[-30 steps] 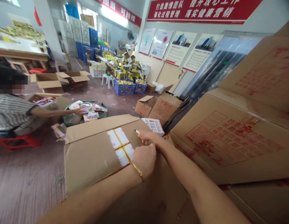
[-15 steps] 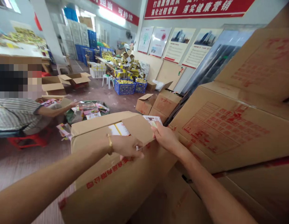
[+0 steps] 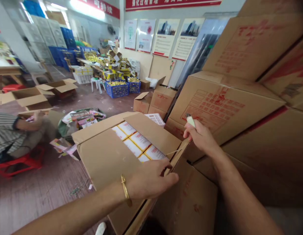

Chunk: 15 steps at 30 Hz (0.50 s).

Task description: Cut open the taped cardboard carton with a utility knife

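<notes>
A large cardboard box (image 3: 104, 156) stands in front of me with its top flaps partly apart. White and yellow packs (image 3: 136, 143) show through the gap. My left hand (image 3: 151, 178), with a gold bangle on the wrist, grips the near edge of the right flap (image 3: 153, 132). My right hand (image 3: 201, 137) is raised beside the box's right corner, closed around a small white cutter (image 3: 190, 121). A thin strand of tape stretches from the flap toward that hand.
Tall stacked cartons (image 3: 227, 104) rise on my right. A seated person in a striped shirt (image 3: 7, 137) works at the left near a green bin of packets (image 3: 83, 119). Open boxes (image 3: 26, 96) and blue crates (image 3: 117, 88) stand farther back.
The box flaps have come further apart, showing more packs. My left hand moved to the near flap edge. My right hand lifted away to the right with the cutter.
</notes>
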Each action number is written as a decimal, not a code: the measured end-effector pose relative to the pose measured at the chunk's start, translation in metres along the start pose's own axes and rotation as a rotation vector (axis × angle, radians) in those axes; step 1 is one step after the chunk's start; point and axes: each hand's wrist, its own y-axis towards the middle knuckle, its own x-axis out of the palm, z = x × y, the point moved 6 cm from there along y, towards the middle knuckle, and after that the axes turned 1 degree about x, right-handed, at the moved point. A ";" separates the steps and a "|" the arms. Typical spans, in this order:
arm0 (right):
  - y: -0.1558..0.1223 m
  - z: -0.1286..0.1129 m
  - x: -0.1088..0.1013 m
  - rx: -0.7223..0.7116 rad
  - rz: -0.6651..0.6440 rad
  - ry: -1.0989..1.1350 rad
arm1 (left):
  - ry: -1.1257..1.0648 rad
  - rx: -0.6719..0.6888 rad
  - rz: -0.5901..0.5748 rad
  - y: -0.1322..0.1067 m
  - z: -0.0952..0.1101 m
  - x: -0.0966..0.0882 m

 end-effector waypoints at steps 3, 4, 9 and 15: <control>-0.009 0.005 -0.006 0.088 0.047 -0.006 | -0.117 0.092 0.055 -0.007 -0.005 0.010; -0.012 0.007 -0.006 0.120 0.056 0.001 | -0.141 0.135 0.071 -0.010 -0.006 0.013; -0.037 0.034 -0.013 0.221 0.136 0.052 | -0.110 0.351 0.069 -0.041 -0.010 0.041; -0.113 0.111 -0.022 0.437 0.194 0.269 | 0.173 0.573 -0.063 -0.069 -0.034 0.123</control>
